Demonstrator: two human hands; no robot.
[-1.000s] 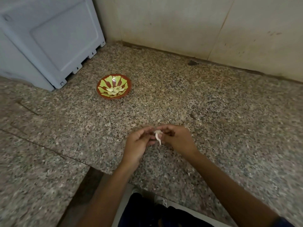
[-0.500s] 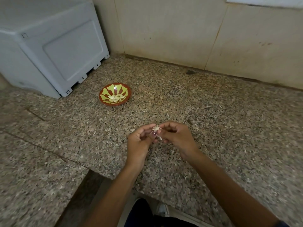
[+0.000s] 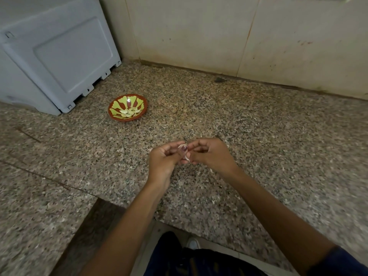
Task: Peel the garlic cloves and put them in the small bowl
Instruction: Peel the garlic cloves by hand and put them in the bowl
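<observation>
garlic clove (image 3: 184,154) pinched between left hand (image 3: 165,158) and right hand (image 3: 209,154), above granite counter (image 3: 258,126) | judged light, firm, skin papery and loose, best taken at tip | small bowl (image 3: 128,107) well apart, peeled cloves (image 3: 129,112) inside

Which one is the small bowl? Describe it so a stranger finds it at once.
Start at the big grey appliance in the counter's back left corner. Just right of its front corner sits the small bowl, alone on the speckled granite counter. It is red-brown with yellow-green petal stripes, holding pale peeled cloves.
</observation>
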